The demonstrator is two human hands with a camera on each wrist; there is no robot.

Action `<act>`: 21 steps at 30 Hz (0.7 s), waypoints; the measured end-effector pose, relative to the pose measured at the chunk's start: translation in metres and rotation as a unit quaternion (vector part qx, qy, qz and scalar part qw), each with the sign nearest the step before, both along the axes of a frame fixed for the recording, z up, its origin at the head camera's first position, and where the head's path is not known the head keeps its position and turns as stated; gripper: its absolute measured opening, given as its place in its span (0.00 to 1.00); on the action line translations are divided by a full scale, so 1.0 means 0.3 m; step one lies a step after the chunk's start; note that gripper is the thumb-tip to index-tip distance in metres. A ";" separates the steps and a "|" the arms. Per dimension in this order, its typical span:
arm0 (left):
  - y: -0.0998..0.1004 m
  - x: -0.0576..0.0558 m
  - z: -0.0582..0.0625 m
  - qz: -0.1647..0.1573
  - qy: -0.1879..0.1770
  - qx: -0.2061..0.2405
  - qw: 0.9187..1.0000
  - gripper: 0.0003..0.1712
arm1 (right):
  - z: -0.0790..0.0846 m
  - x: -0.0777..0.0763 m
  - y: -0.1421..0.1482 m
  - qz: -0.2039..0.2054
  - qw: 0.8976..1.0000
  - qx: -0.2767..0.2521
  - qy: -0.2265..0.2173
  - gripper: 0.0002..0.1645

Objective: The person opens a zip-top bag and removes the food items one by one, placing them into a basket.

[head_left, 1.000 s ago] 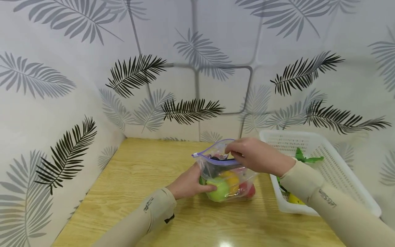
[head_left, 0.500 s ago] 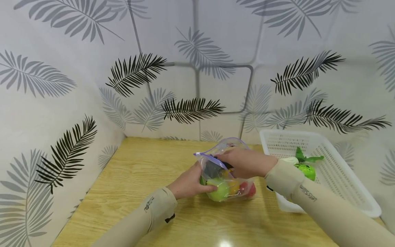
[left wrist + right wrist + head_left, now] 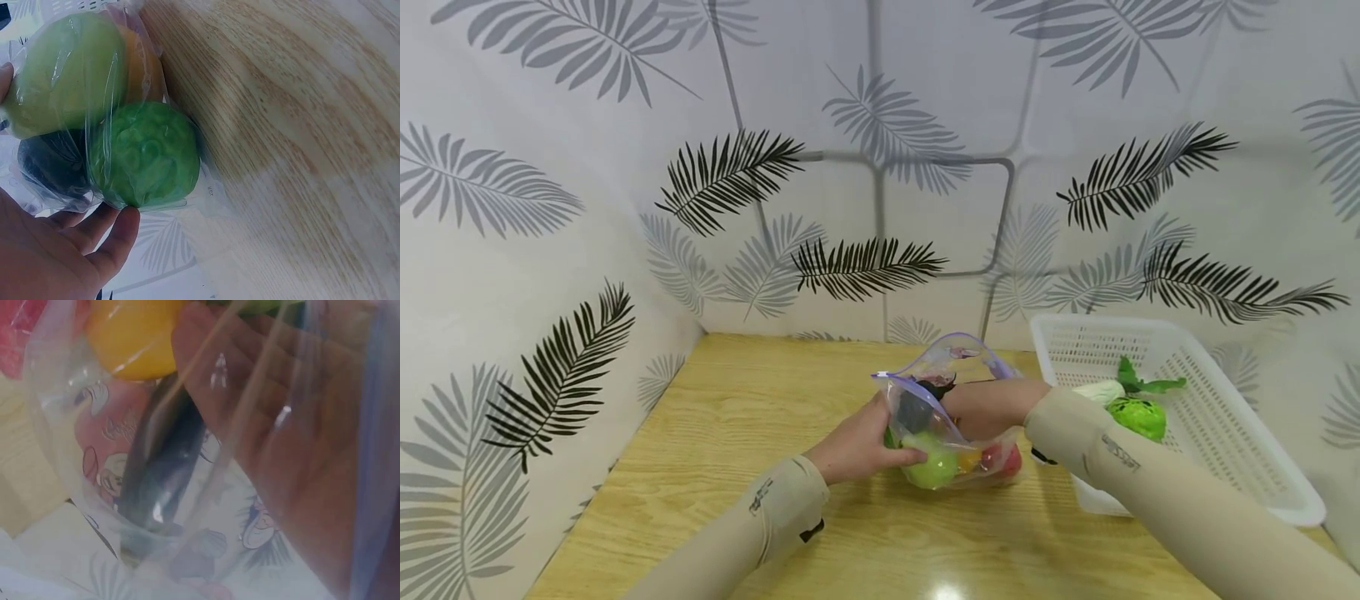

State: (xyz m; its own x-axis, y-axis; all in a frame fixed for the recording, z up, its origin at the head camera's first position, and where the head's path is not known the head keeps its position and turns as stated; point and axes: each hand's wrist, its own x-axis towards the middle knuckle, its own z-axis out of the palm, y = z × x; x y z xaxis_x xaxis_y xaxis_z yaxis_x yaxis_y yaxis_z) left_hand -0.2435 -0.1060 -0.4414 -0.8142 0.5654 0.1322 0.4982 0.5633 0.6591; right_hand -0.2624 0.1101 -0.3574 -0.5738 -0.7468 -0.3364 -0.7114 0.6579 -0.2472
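My left hand [image 3: 861, 446] holds a clear zip bag [image 3: 891, 400] from the left, thumb across its front and fingers behind. Through the film show a pale green round fruit [image 3: 934, 467], a bumpy green piece [image 3: 147, 156], a yellow-orange fruit [image 3: 134, 337], a red one [image 3: 1002, 458] and a long dark eggplant-like piece [image 3: 165, 456]. The bag's purple-edged mouth stands apart. My right hand [image 3: 981, 408] reaches down inside it; in the right wrist view its fingers look stretched out beside the yellow-orange fruit, partly veiled by the film.
A white plastic basket [image 3: 1247, 425] stands right of the bag, partly behind my right sleeve. In it lie a bright green piece [image 3: 1138, 418] and a white vegetable with green leaves [image 3: 1097, 392]. The wooden table [image 3: 760, 383] meets a leaf-patterned wall covering [image 3: 940, 225].
My right hand has gone from the bag's mouth down and left into the bag, spreading the mouth wider. More of the basket's contents now shows. My left hand stays in place.
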 end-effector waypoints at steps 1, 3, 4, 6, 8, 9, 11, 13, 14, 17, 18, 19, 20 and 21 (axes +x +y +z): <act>0.000 -0.001 0.000 0.001 0.000 0.001 1.000 0.57 | -0.002 -0.003 0.000 0.002 1.000 -0.005 -0.008 0.16; -0.001 -0.002 0.001 0.001 -0.001 0.002 1.000 0.56 | -0.005 -0.009 0.001 0.010 1.000 -0.013 -0.010 0.16; -0.002 -0.002 0.001 0.002 -0.002 0.002 1.000 0.56 | -0.005 -0.012 0.001 0.006 1.000 -0.013 -0.015 0.17; -0.002 -0.003 0.003 0.003 -0.004 -0.001 1.000 0.57 | -0.006 -0.014 0.001 -0.002 1.000 -0.011 -0.022 0.17; -0.003 -0.003 0.006 0.007 -0.006 -0.005 1.000 0.59 | -0.005 -0.013 -0.002 -0.011 1.000 -0.003 -0.022 0.17; -0.003 -0.002 0.006 0.008 -0.007 -0.006 1.000 0.59 | -0.005 -0.012 -0.003 -0.017 1.000 0.002 -0.021 0.16; -0.002 -0.001 0.007 0.011 -0.008 -0.008 1.000 0.60 | -0.006 -0.010 -0.007 -0.018 1.000 0.007 -0.015 0.16; -0.002 0.001 0.006 0.013 -0.007 -0.011 1.000 0.60 | -0.008 -0.008 -0.010 -0.020 1.000 0.016 -0.006 0.16; -0.001 0.001 0.005 0.014 -0.007 -0.012 1.000 0.60 | -0.012 -0.007 -0.011 -0.024 0.999 0.021 -0.003 0.16; 0.001 0.002 0.002 0.015 -0.005 -0.016 1.000 0.60 | -0.026 -0.005 -0.012 -0.041 0.998 0.038 0.000 0.16; 0.002 0.002 0.001 0.015 -0.004 -0.017 1.000 0.60 | -0.029 -0.004 -0.012 -0.047 0.998 0.043 0.000 0.16; 0.002 0.002 0.000 0.014 -0.004 -0.017 1.000 0.59 | -0.031 -0.003 -0.012 -0.050 0.998 0.047 0.001 0.16; 0.003 0.002 0.000 0.014 -0.002 -0.016 1.000 0.59 | -0.033 -0.004 -0.012 -0.052 0.997 0.050 0.001 0.16; 0.004 0.002 0.000 0.013 0.001 -0.015 1.000 0.59 | -0.052 -0.018 -0.005 -0.045 0.998 0.048 0.006 0.16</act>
